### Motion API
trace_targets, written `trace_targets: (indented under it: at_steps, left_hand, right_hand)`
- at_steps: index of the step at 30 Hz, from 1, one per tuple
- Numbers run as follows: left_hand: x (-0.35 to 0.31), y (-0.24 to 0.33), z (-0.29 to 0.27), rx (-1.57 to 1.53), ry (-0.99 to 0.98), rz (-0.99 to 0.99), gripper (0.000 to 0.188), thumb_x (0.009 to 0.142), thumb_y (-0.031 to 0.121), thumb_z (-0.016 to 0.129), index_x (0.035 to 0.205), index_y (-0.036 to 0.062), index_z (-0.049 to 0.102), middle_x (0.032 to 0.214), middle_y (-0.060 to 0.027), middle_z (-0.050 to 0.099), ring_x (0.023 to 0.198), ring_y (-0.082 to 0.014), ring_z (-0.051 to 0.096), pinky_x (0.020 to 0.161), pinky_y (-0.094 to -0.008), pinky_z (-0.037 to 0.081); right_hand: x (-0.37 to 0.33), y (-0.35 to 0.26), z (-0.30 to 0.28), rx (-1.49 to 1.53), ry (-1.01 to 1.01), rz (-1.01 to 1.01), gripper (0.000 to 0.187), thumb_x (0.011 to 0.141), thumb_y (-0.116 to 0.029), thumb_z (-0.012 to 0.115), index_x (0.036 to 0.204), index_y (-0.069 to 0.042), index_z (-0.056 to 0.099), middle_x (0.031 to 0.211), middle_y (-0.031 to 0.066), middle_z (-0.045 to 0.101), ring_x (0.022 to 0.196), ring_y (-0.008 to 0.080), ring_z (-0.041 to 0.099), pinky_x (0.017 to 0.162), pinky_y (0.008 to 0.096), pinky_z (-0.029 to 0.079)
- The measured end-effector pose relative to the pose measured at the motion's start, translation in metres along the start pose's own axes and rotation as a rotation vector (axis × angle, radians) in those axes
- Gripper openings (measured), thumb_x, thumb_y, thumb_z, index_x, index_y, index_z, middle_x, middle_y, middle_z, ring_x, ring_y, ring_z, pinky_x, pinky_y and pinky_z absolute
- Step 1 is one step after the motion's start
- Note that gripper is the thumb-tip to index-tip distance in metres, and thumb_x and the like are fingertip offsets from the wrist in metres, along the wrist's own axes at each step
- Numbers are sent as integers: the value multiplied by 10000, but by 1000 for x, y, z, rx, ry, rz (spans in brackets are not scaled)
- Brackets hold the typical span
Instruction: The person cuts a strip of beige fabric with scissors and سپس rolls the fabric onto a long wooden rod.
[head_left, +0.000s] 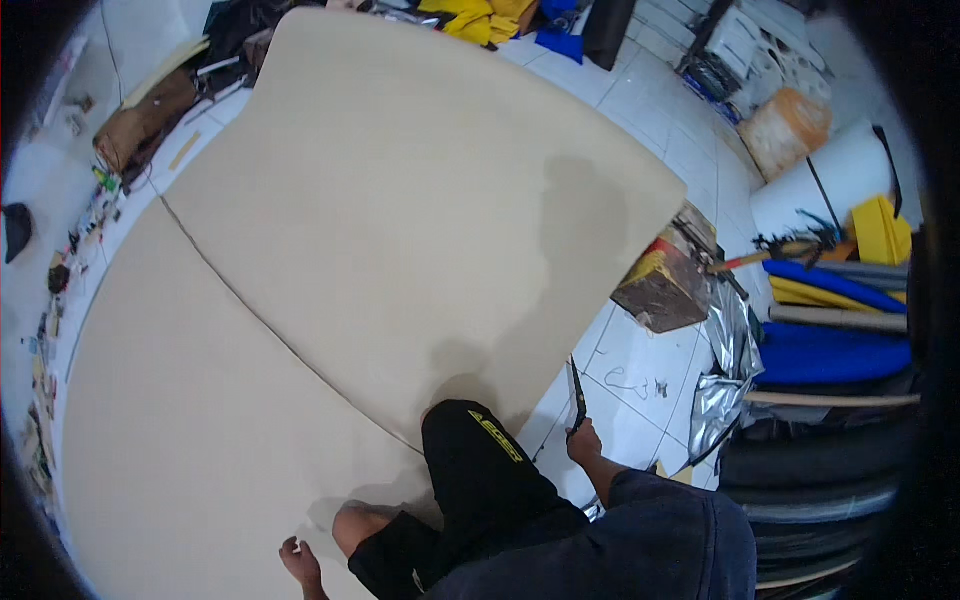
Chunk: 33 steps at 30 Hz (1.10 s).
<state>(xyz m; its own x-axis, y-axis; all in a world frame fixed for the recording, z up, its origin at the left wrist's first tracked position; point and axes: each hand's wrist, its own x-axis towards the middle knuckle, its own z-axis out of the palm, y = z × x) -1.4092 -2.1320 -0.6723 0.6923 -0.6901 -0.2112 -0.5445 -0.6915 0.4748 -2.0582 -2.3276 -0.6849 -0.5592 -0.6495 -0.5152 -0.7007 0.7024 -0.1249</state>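
A large beige sheet (400,200) is spread on the floor, and my knees rest on it. A thin dark line (270,325) crosses it diagonally; whether a cord or a cut edge, I cannot tell. My right hand (583,443) is closed around the handles of black scissors (577,392). Their tip points away from me, beside the sheet's right edge. Over the sheet at the lower left, my left hand (298,560) hangs with loosely bent fingers apart and nothing in it.
At the sheet's right corner stands a worn block (662,285) with tools on top. Silver foil (722,400) lies behind it, beside stacked blue rolls (830,352). A white roll (830,180) leans farther back. Small clutter lines the left wall, including a brown bundle (147,118).
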Motion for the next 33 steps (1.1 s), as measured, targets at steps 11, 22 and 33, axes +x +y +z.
trace_targets:
  at_steps: [11, 22, 33]
  left_hand:
    - [-49, -74, -40, -382, -195, -471, 229, 841, 227, 573, 965, 35, 591, 613, -7, 448, 476, -126, 458, 372, -278, 335]
    - [-201, -69, -28, -184, -219, -371, 229, 859, 232, 606, 893, 10, 647, 695, -68, 615, 662, -165, 585, 628, -325, 470]
    - [-201, 140, -49, -419, 197, -110, 242, 909, 189, 619, 1020, -26, 604, 935, -100, 581, 853, -193, 560, 824, -331, 455]
  right_hand:
    - [-25, 76, 16, 83, -43, 84, 319, 902, -138, 480, 1173, 27, 449, 1188, 241, 584, 1120, 395, 584, 935, 466, 477]
    - [11, 106, 47, 125, 32, 116, 395, 868, -157, 559, 1198, 27, 440, 1242, 229, 529, 1174, 367, 554, 967, 438, 480]
    - [39, 100, -14, -273, -37, -420, 235, 786, -194, 631, 878, 22, 653, 938, 233, 677, 881, 398, 662, 778, 461, 543]
